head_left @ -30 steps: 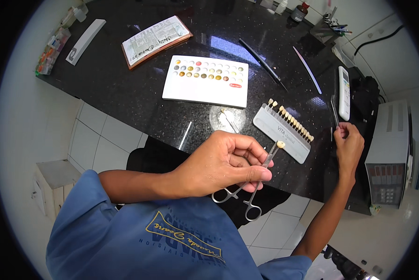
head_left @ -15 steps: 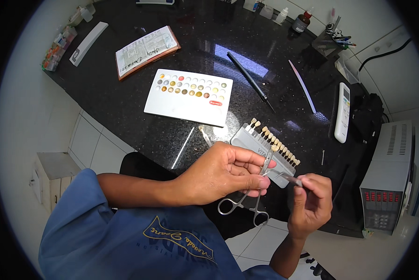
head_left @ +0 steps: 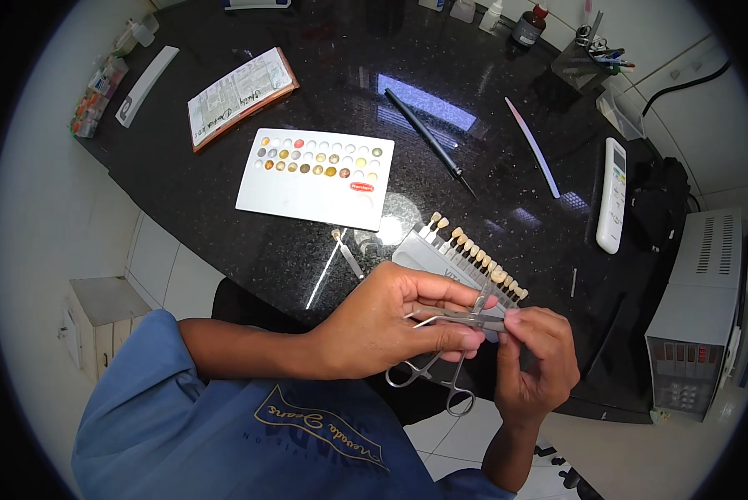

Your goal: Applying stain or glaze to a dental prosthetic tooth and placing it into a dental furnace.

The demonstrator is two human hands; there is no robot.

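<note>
The left hand [head_left: 382,323] is closed around a steel ring-handled clamp [head_left: 480,298], with a cream tooth-shaped piece [head_left: 497,274] apparently at its tip, just beyond those fingers; the right hand [head_left: 542,358] pinches tweezers [head_left: 474,319]. The metal seems stiff and smooth, the piece light, probably brittle, best gripped gently by its sides.

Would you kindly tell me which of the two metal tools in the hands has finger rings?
The clamp in the left hand: two rings show below that hand, whereas the tweezers in the right hand show none.
</note>
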